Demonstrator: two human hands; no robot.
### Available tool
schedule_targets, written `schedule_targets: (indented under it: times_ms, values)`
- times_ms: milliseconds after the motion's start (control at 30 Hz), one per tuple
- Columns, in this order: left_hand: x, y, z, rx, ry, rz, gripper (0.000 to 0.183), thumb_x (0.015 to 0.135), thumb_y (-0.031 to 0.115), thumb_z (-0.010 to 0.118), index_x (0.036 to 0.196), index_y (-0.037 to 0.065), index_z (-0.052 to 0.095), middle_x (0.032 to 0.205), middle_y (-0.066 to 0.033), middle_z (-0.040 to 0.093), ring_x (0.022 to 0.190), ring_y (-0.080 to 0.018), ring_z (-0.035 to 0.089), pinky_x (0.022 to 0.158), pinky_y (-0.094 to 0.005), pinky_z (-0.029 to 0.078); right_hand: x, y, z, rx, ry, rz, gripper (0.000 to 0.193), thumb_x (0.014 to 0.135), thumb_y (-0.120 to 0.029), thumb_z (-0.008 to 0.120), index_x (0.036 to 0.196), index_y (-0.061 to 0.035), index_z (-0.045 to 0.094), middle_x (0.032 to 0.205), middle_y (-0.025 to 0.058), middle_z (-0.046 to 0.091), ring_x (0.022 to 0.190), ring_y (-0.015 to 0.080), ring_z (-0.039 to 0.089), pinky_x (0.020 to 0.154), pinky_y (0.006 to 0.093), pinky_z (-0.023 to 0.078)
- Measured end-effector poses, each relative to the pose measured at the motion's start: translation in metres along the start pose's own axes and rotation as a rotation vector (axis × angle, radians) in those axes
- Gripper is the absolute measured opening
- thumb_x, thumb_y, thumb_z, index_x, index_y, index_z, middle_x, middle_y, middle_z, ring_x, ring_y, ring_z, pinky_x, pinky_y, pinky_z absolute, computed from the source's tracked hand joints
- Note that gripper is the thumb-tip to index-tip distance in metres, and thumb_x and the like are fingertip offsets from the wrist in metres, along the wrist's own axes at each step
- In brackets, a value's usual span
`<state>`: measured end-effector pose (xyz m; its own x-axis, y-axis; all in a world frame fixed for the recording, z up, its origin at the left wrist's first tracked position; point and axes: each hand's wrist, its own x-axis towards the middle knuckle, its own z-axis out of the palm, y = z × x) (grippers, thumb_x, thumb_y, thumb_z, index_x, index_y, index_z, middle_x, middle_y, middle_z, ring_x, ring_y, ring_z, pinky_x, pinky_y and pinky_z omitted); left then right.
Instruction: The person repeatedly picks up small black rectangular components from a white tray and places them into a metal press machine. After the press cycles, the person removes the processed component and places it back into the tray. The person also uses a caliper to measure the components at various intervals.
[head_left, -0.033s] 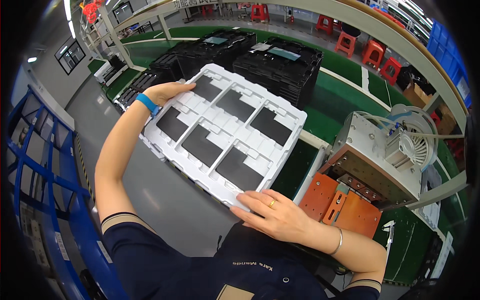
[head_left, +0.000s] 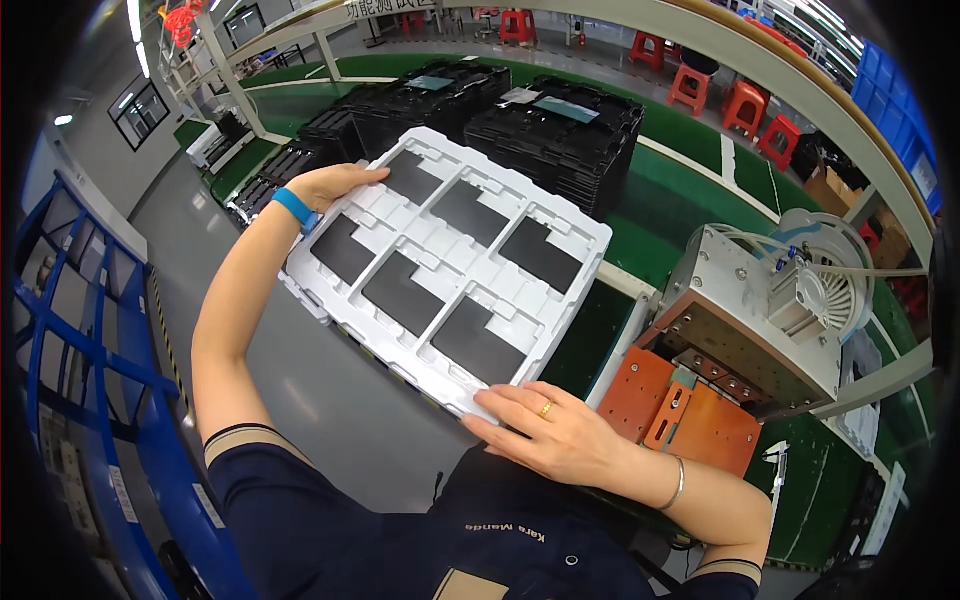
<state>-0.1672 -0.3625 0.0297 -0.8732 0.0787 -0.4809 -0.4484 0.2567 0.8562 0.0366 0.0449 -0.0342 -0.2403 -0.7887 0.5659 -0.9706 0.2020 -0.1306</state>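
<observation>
A white moulded plastic tray (head_left: 441, 252) lies tilted in front of me, apparently on top of more trays whose edges show beneath it. Each of its several pockets holds a flat dark grey sheet (head_left: 480, 343) with a stepped corner. My left hand (head_left: 338, 182), a blue band at its wrist, grips the tray's far left edge. At the near right corner, my right hand (head_left: 548, 425) is closed over the rim, its thumb hidden. It wears a ring and a bracelet.
Stacked black trays (head_left: 555, 125) stand behind on the green bench (head_left: 675, 225). To the right is a metal press fixture (head_left: 745, 310) with an orange base plate (head_left: 700, 415) and a caliper (head_left: 778, 468) beside it. A blue rack (head_left: 110, 370) stands at the left. Red stools (head_left: 745, 105) are farther back.
</observation>
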Motion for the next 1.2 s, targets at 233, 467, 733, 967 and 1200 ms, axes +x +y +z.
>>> schedule_targets:
  times_ms: [233,467,733,967,1200]
  values:
    - [-0.038,0.005,-0.007,-0.061,0.049,0.245,0.027,0.095,0.023,0.066,0.11,0.002,0.06,0.088,-0.0012,0.066,0.078,-0.0084,0.067,0.068,-0.0255,0.058,-0.003,0.008,-0.003,-0.011,0.075,-0.027,0.034,0.082,-0.019,0.074,0.113,-0.0065,0.066,0.114,0.0081,0.064,0.096,0.0197,0.067,0.079,0.0304,0.055]
    - [-0.131,-0.1,-0.126,-0.484,0.384,0.265,0.025,0.099,0.022,0.059,0.106,-0.001,0.066,0.095,-0.0109,0.073,0.075,-0.018,0.073,0.065,-0.0299,0.062,-0.001,0.0,0.0,0.033,0.087,-0.024,0.029,0.082,-0.011,0.067,0.11,-0.0057,0.066,0.116,0.0081,0.064,0.1,0.0189,0.065,0.08,0.0285,0.054]
    - [-0.129,-0.231,-0.234,-0.749,0.605,0.354,0.033,0.096,0.027,0.063,0.114,-0.001,0.065,0.103,-0.0175,0.072,0.087,-0.0287,0.072,0.075,-0.0416,0.062,0.004,-0.003,-0.003,0.05,0.062,-0.007,0.025,0.081,-0.011,0.072,0.106,-0.0073,0.069,0.11,0.0081,0.066,0.095,0.0201,0.068,0.077,0.029,0.055]
    - [-0.016,-0.271,-0.22,-0.884,0.717,0.417,0.035,0.094,0.024,0.066,0.118,-0.001,0.063,0.111,-0.017,0.07,0.097,-0.0312,0.069,0.089,-0.0474,0.056,0.0,-0.001,0.001,0.038,-0.007,0.009,0.028,0.08,-0.009,0.065,0.108,-0.0064,0.067,0.117,0.0079,0.063,0.1,0.0194,0.064,0.082,0.0291,0.053]
    - [0.021,-0.275,-0.16,-0.776,0.963,0.358,0.04,0.096,0.018,0.063,0.129,-0.004,0.053,0.12,-0.0191,0.064,0.1,-0.035,0.067,0.087,-0.0485,0.056,0.007,-0.001,-0.003,0.043,-0.024,0.024,0.027,0.078,-0.01,0.072,0.105,-0.0072,0.068,0.109,0.0073,0.064,0.092,0.0208,0.066,0.075,0.0302,0.055]
